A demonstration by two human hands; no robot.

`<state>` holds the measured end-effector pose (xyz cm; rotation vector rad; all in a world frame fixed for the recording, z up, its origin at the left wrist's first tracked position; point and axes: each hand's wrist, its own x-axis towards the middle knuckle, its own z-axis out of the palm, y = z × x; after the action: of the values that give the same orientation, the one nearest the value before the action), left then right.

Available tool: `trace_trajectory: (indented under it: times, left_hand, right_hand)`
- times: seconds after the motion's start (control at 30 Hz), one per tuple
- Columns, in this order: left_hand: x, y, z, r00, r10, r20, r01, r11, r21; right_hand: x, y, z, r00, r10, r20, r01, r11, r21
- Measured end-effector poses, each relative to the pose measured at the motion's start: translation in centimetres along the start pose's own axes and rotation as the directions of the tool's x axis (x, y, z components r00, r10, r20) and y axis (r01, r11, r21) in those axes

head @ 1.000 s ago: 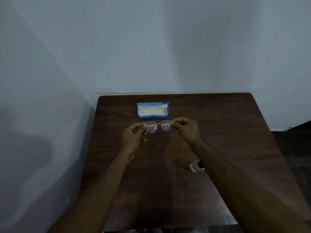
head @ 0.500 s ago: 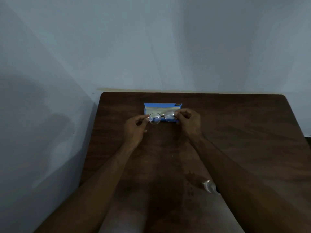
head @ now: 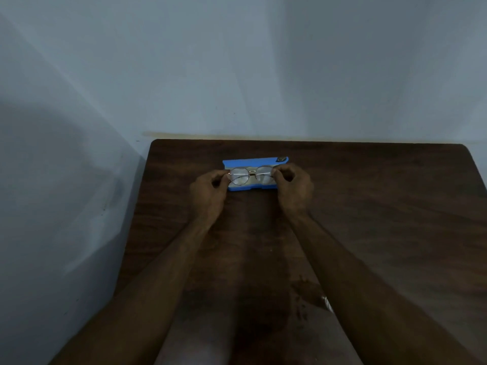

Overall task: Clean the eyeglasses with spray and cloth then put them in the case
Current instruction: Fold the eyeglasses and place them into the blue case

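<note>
**Eyeglasses at the open case, not yet released**

Both your hands are on the eyeglasses (head: 251,175). Your left hand (head: 208,191) pinches the left end of the frame between thumb and fingertips. Your right hand (head: 293,188) pinches the right end the same way, with the other fingers curled.

The blue case (head: 254,162) lies open at the far middle of the dark wooden worktop (head: 382,212), close to the wall (head: 263,75). The eyeglasses are right over its pale lining, lenses facing you. You cannot tell from here whether they touch the lining or hang just above it.

Progress, as a judgement: you appear to be on the last part, putting them in. The view gives no proof that the spraying and wiping are done. No cloth shows plainly, unless the pale layer in the case is it. 1 small pale object (head: 327,302) peeks out beside your right forearm, near the front of the worktop. It could be the spray bottle, but it is too hidden to say.

Left to do: settle the eyeglasses flat, let go with both hands, and probably close the case.
</note>
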<state>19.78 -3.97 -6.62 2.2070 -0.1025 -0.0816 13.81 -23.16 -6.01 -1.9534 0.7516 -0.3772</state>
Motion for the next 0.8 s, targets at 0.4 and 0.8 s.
trace_trajectory:
  times: [0.4,0.8]
  left_hand:
    - [-0.10,0.16,0.55,0.984,0.160,-0.082,-0.145,0.976,0.165]
    - [0.00,0.50,0.68,0.973,0.227,-0.030,-0.212,0.944,0.252]
  right_hand:
    - [0.16,0.30,0.80,0.998,-0.065,-0.014,0.061,0.973,-0.222]
    - [-0.17,0.38,1.11,0.981,-0.145,0.128,0.188,0.863,-0.468]
